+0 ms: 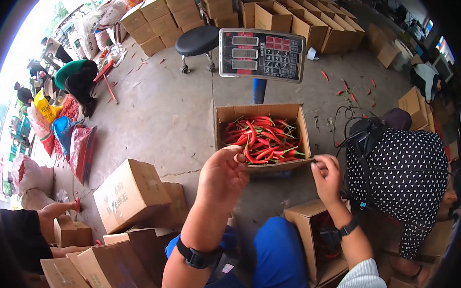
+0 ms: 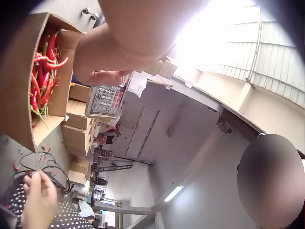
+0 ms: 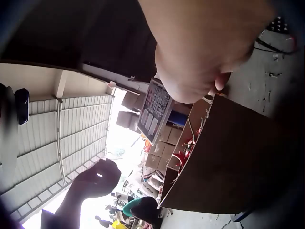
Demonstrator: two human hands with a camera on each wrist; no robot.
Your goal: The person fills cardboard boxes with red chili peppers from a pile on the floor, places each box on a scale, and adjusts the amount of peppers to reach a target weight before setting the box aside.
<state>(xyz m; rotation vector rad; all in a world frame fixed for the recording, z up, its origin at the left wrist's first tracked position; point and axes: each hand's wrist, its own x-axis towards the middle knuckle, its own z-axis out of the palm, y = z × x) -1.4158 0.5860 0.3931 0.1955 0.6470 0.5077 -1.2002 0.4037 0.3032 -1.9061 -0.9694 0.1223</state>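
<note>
An open cardboard box [image 1: 262, 167] holds many red chili peppers [image 1: 271, 137] with green stems. My left hand [image 1: 222, 176] is raised beside the box's near left corner, its fingers curled and nothing visible in them; the right wrist view shows this hand [image 3: 97, 179] with a small gap inside its curl. At the near right corner is my right hand [image 1: 328, 180], fingers bent, thumb and forefinger close together by a small dark bit; whether they pinch it is unclear. The left wrist view shows the box [image 2: 16, 81] and peppers [image 2: 45, 76] too.
Behind the box stands a scale display [image 1: 261, 55] on a blue post, with a black stool [image 1: 197, 41] nearby. Cartons [image 1: 132, 194] lie left; another open box [image 1: 301, 233] is below my right hand. A person in a dotted top [image 1: 399, 172] crouches right, near black cables.
</note>
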